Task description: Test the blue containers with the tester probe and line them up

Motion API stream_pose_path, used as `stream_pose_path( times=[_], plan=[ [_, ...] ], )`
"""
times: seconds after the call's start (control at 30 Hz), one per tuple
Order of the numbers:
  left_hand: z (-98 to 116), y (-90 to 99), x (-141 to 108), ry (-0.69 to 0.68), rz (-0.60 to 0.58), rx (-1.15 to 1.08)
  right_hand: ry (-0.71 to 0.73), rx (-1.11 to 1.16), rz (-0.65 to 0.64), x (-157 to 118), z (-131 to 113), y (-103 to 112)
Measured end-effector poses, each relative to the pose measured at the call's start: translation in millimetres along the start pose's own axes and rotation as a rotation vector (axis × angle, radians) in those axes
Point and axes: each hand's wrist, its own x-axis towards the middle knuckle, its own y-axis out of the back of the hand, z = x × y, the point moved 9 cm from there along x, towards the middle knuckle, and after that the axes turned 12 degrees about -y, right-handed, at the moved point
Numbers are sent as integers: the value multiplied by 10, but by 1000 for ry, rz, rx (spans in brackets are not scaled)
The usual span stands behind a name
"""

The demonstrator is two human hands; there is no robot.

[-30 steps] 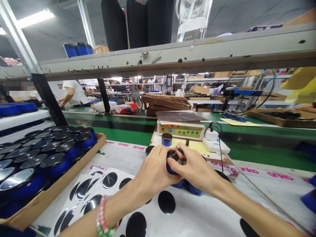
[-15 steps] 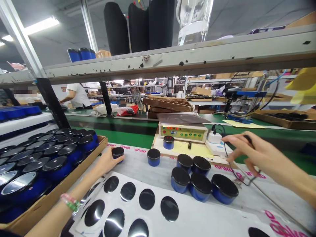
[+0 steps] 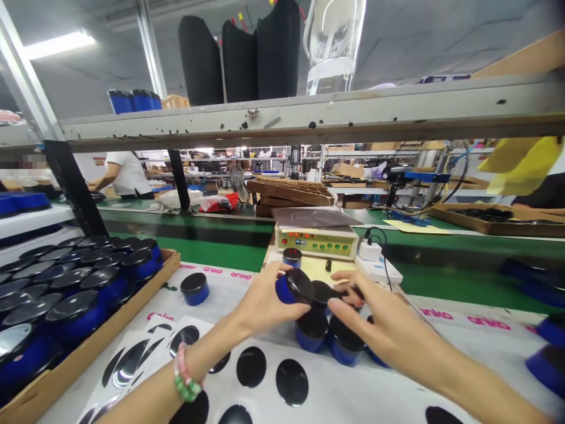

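My left hand (image 3: pixel 265 297) grips a short blue cylinder with a glossy black top (image 3: pixel 295 287), tilted above the workbench. Close on its right, my right hand (image 3: pixel 371 306) has its fingers closed around a thin black cable, largely hidden by the fingers. Several similar blue cylinders (image 3: pixel 311 331) stand below and behind both hands, partly covered. One more cylinder (image 3: pixel 195 290) stands alone to the left. In front lie white sheets (image 3: pixel 265 400) bearing round black discs (image 3: pixel 251 366).
A carton (image 3: pixel 163 277) packed with blue cylinders stands at the left. Behind my hands is a tester box (image 3: pixel 318 242) with red lights, a small cylinder (image 3: pixel 292 257) before it and a white plug (image 3: pixel 369 251) at its right. A shelf (image 3: pixel 282 123) crosses overhead.
My left hand has moved right with a blue cylinder lifted and tilted in it. My right hand has come left with the cable, so both hands now nearly meet. The view has shifted slightly.
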Motion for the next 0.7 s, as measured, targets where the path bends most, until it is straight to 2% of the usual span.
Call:
stream_pose_path(
  times=[0.1, 0.2, 0.3, 0.5, 0.6, 0.7],
  plan=[
    [512, -11, -29, -99, 7, -6, 64, 64, -64, -60, -152, -136],
    [722, -12, -63, -117, -9, 25, 69, 163, -96, -69, -214, -156],
    [749, -18, -85, -114, -28, 76, 39, 188, -124, -63, -204, -186],
    [645, -158, -180, -74, -68, 120, -3, 73, -31, -50, -101, -303],
    [602, -208, -255, -83, -80, 177, -1, 65, -64, -40, -93, -446],
    [515, -119, -329, -94, -86, 213, 31, 87, -123, -41, -112, -494]
  ],
)
